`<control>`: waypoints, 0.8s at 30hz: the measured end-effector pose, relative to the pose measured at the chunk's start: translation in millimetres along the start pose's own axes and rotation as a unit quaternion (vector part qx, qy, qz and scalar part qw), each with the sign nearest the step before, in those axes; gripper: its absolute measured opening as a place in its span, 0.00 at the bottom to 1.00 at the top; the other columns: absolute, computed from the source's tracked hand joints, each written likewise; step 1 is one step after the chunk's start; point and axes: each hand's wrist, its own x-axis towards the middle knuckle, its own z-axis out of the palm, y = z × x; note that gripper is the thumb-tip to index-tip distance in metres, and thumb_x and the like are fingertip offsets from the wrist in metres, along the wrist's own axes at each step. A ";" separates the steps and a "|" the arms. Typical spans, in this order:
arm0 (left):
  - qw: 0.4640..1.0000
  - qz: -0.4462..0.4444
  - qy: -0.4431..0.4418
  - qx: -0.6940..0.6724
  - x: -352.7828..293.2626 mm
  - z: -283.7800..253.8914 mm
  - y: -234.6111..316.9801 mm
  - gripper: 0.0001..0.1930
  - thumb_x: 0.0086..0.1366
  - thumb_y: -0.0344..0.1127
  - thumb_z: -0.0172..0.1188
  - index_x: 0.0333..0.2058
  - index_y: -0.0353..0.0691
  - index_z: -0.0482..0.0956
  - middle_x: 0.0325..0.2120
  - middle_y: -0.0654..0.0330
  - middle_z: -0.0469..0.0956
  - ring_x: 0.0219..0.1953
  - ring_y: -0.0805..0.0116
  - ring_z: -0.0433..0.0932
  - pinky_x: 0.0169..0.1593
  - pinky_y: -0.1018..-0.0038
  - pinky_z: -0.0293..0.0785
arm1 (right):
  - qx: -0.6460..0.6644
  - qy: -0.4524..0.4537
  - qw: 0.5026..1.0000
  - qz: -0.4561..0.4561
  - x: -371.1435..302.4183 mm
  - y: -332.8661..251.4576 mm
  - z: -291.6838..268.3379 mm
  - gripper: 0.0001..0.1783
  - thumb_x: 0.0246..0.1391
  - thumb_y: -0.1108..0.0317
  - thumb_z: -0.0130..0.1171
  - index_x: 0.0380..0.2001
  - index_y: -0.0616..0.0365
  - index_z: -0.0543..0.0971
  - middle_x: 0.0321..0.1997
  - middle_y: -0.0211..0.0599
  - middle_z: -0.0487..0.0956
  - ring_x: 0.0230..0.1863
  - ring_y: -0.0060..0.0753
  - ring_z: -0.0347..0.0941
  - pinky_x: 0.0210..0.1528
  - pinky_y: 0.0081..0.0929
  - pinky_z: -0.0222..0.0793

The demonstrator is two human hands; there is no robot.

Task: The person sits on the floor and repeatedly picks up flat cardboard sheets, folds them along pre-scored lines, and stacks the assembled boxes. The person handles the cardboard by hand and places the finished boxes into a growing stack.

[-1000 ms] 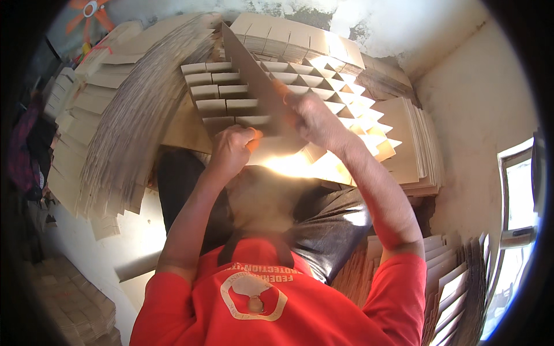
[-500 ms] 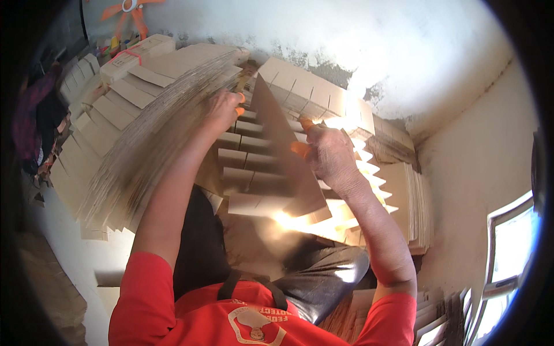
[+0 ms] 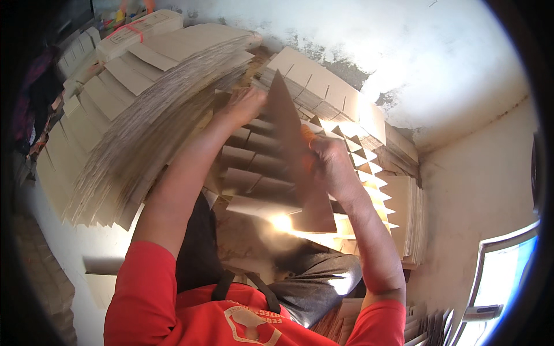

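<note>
Strip (image 3: 288,138), cardbd., brown, 1 pc., long, flat: in R hand (image 3: 334,164), fingers clamped on it, finger detail blurred. Runs slantwise, from beyond this grip to its near side, above grid (image 3: 248,158); whether slotted in, can't tell. Orange finger cover (image 3: 307,135), on R hand, against strip. L hand (image 3: 245,105): left of & beyond R grip, fingers curled together at grid's far left part; whether closed on a card there, can't tell. Grid: crossed cardbd. pcs. w/ open cells, under & betw. both hands; pointed ends sunlit, right of R grip. Sheet pile (image 3: 150,121), cardbd., tall, fanned: left of L hand, forearm passing alongside. Slotted stack (image 3: 314,83), cardbd.: beyond R grip, near wall. Side stack (image 3: 407,213), cardbd.: right of R grip, past grid's points. Bundle (image 3: 138,36), pale, w/ red band: far left, beyond L hand. Window (image 3: 499,271): well right of R grip, nearer wearer, bright.
</note>
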 end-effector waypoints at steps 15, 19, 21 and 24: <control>0.999 -0.012 0.005 -0.041 -1.4 1.9 -11.9 0.05 0.46 0.16 0.59 0.22 0.32 0.76 0.26 0.39 0.75 0.33 0.36 0.76 0.34 0.52 0.73 | 0.092 -0.032 0.987 0.132 19.5 15.8 -10.8 0.28 0.47 0.89 0.57 0.55 0.66 0.76 0.41 0.32 0.84 0.38 0.15 0.74 0.42 0.19 0.73; 0.998 -0.013 0.027 -0.058 0.6 -0.2 -3.5 0.05 0.46 0.16 0.58 0.21 0.31 0.72 0.26 0.38 0.73 0.33 0.35 0.75 0.34 0.51 0.71 | 0.119 0.043 0.988 0.083 0.8 38.1 9.5 0.28 0.48 0.88 0.58 0.55 0.66 0.76 0.36 0.29 0.83 0.36 0.14 0.73 0.41 0.19 0.73; 0.996 -0.045 -0.059 -0.058 0.0 -6.1 -1.0 0.04 0.51 0.19 0.57 0.27 0.31 0.77 0.31 0.40 0.77 0.38 0.38 0.77 0.40 0.51 0.73 | 0.128 0.027 0.990 0.053 -4.7 47.0 12.7 0.28 0.48 0.87 0.58 0.56 0.65 0.76 0.36 0.30 0.83 0.36 0.14 0.73 0.41 0.19 0.73; 0.995 -0.052 -0.080 -0.036 -3.1 -13.2 -3.2 0.06 0.53 0.19 0.56 0.30 0.31 0.79 0.33 0.41 0.79 0.41 0.39 0.78 0.43 0.51 0.74 | 0.130 -0.026 0.989 0.059 12.3 28.7 -2.5 0.29 0.48 0.87 0.58 0.56 0.63 0.75 0.39 0.33 0.85 0.37 0.16 0.75 0.41 0.19 0.73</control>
